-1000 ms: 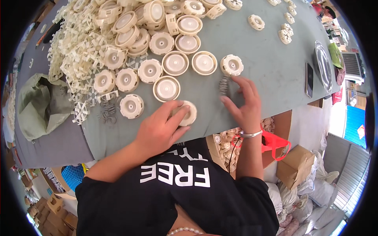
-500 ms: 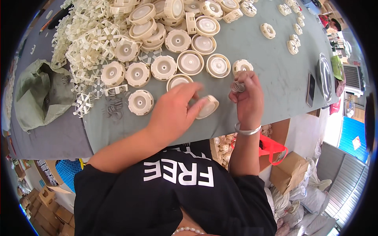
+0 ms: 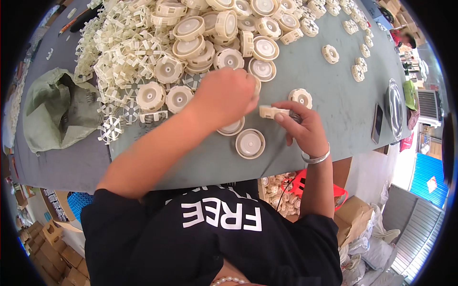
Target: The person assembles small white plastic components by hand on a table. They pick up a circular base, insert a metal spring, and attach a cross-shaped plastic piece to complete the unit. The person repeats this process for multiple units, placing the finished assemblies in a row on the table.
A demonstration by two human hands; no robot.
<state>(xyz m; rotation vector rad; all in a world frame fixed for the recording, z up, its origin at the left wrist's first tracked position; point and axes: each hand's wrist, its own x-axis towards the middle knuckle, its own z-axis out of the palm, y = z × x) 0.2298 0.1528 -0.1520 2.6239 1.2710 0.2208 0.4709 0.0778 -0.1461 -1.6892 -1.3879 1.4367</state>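
Observation:
My left hand (image 3: pixel 224 95) is closed at the front of the pile, its fingers curled on a round cream plastic cap (image 3: pixel 258 88) whose edge just shows. My right hand (image 3: pixel 305 128) pinches another cap (image 3: pixel 273 112), turned edge-on, between thumb and fingers. Wire springs (image 3: pixel 296 117) are tucked in that same hand. Just beyond it a ribbed cap (image 3: pixel 301 98) lies on the table. Below the hands rests a cap with a smooth disc (image 3: pixel 250 143). A further cap (image 3: pixel 232 127) is partly covered by my left wrist.
Caps (image 3: pixel 189 28) and spoked white plastic pieces (image 3: pixel 119 52) are heaped at the far left. A green sack (image 3: pixel 52 114) lies left. Small assembled pieces (image 3: pixel 358 72), a phone (image 3: pixel 377 124) and a clear-wrapped oval object (image 3: pixel 394 109) are right. A red bag (image 3: pixel 299 183) hangs below the table edge.
My left hand has moved away and up to the pile's caps, leaving a cap flat on the table. My right hand now holds a cap along with the springs.

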